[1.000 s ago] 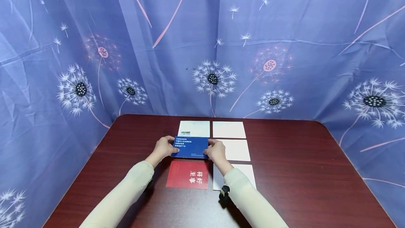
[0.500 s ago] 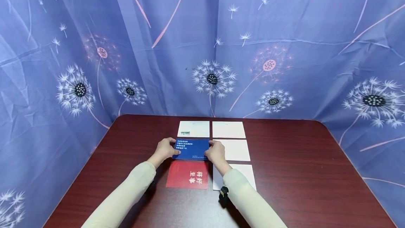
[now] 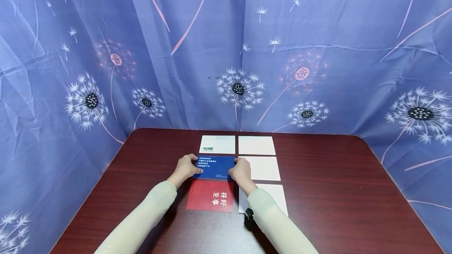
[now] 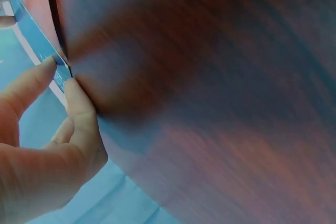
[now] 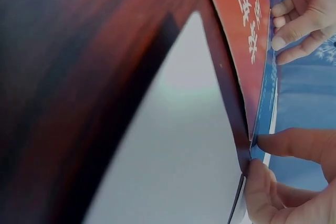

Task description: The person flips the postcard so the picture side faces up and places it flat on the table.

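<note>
A blue card with white writing lies in the left column of cards, low on the table. My left hand holds its left end, with the thumb at the near corner and a finger at the far one. At the right end my right hand holds it the same way and covers part of that edge. Just nearer to me lies a red card with white characters. In the left wrist view, thumb and forefinger meet the edge of the blue card. The right wrist view shows both hands along it.
A pale card with a small picture lies behind the blue one. To the right, white cards stand in a column: a far one, a middle one and a near one partly under my right sleeve. A patterned curtain hangs behind the dark red table.
The blue card has come slightly toward me and right, down into line between the pale card and the red card. Both hands have moved with it; the other cards stay put.
</note>
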`<state>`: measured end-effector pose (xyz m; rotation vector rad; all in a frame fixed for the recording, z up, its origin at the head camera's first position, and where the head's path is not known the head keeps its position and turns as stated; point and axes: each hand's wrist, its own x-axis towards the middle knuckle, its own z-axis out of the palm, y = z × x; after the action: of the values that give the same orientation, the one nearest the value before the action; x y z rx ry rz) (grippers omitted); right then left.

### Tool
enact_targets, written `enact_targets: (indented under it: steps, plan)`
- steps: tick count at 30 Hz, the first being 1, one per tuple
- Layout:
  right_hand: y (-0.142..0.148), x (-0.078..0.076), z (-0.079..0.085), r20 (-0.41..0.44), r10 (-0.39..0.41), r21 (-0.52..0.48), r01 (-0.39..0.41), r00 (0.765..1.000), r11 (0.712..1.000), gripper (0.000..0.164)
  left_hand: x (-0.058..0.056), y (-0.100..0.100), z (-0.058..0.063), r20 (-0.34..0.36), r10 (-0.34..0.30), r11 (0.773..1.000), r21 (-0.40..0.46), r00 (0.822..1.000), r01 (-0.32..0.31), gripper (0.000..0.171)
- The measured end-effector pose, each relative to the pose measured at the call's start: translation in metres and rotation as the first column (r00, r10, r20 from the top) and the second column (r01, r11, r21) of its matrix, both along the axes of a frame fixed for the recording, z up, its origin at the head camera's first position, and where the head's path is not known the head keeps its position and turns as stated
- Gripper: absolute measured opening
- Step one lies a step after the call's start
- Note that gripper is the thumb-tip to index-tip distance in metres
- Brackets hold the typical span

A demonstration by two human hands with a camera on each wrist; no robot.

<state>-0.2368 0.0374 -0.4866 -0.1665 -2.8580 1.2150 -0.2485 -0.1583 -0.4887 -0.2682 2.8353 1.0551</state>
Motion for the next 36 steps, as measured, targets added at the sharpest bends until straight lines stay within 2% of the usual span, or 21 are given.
enact_targets:
  steps: [10, 14, 18, 23, 26, 29, 32, 36]
  plan:
    - [0.001, -0.004, 0.003, -0.024, 0.035, -0.006, -0.035, 0.999, 0.999, 0.048, -0.004, -0.002, 0.0, 0.009, 0.0, 1.0, 0.007, 1.0, 0.0, 0.053]
    - [0.001, -0.004, 0.005, 0.004, 0.04, -0.007, -0.04, 0.999, 0.999, 0.049, -0.004, -0.002, 0.002, 0.0, -0.02, 1.0, -0.018, 1.0, 0.02, 0.058]
    - [0.001, -0.005, 0.007, -0.013, 0.054, 0.0, -0.054, 0.998, 0.999, 0.047, -0.003, 0.0, 0.005, -0.007, -0.059, 0.997, -0.046, 0.998, 0.059, 0.06]
    - [0.005, -0.01, 0.011, -0.052, 0.069, -0.009, -0.07, 0.996, 0.998, 0.037, -0.005, 0.001, 0.012, -0.035, -0.069, 0.997, -0.047, 0.997, 0.068, 0.054]
    - [0.008, -0.016, 0.014, -0.042, 0.072, -0.053, -0.074, 0.997, 0.996, 0.031, -0.008, 0.001, 0.016, -0.06, -0.061, 0.998, -0.033, 0.996, 0.059, 0.047]
    - [0.011, -0.023, 0.016, -0.056, 0.081, -0.106, -0.087, 0.995, 0.991, 0.029, -0.011, 0.001, 0.017, -0.074, -0.037, 0.999, 0.015, 0.997, 0.038, 0.04]
    - [0.013, -0.032, 0.016, -0.095, 0.082, -0.168, -0.098, 0.992, 0.981, 0.029, -0.018, 0.001, 0.019, -0.091, 0.007, 0.993, 0.119, 0.996, 0.004, 0.034]
    - [0.015, -0.043, 0.015, -0.101, 0.066, -0.285, -0.093, 0.993, 0.954, 0.029, -0.027, 0.002, 0.019, -0.116, 0.067, 0.96, 0.279, 0.991, -0.032, 0.033]
